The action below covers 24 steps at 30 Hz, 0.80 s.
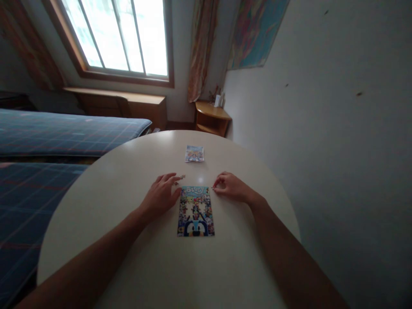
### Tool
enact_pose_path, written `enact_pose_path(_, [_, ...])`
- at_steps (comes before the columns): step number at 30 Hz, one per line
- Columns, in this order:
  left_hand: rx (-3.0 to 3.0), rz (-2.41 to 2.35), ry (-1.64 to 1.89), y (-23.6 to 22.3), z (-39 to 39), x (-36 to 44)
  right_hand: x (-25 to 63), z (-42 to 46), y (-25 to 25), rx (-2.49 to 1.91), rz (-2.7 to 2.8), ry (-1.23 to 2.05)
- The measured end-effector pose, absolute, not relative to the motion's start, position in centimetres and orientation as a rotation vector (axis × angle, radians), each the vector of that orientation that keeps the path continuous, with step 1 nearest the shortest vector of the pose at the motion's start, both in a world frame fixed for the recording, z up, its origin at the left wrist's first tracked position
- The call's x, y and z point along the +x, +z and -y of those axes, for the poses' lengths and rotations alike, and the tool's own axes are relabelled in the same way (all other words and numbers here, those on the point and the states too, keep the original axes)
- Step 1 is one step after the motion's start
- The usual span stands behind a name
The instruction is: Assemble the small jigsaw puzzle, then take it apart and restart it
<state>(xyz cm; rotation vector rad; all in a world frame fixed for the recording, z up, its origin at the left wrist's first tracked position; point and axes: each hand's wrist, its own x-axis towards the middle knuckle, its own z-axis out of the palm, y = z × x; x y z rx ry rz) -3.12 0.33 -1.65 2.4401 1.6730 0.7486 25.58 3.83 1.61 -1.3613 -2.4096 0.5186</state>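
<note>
A small colourful jigsaw puzzle (195, 211) lies flat on the round white table (128, 180) in front of me, with a few gaps near its middle. My left hand (162, 195) rests flat beside the puzzle's top left corner, fingers stretched toward a small loose puzzle piece (182, 177). My right hand (229, 186) sits at the puzzle's top right corner, its fingers curled in a pinch against the edge; what it holds is too small to make out. A small picture card (194, 153) lies farther back on the table.
A bed with a blue plaid cover (58, 133) runs along the left of the table. A wooden corner shelf (212, 116) stands by the wall behind. The white wall (322, 128) is close on the right. A window (122, 34) is at the back.
</note>
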Motion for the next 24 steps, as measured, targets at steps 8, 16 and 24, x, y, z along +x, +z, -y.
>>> enact_pose_path(8, [2.445,-1.622,0.73,-1.9,0.0,-2.6,25.5,-3.1,2.2,-1.419,2.4,0.558])
enact_pose_path(16, [2.503,-1.475,0.708,-1.0,-0.5,-4.3,26.2,-3.4,2.3,-1.518,2.41,0.54])
enact_pose_path(24, [2.465,-1.65,0.688,-1.2,-2.3,-7.3,26.6,-3.3,2.5,-1.6,2.373,0.512])
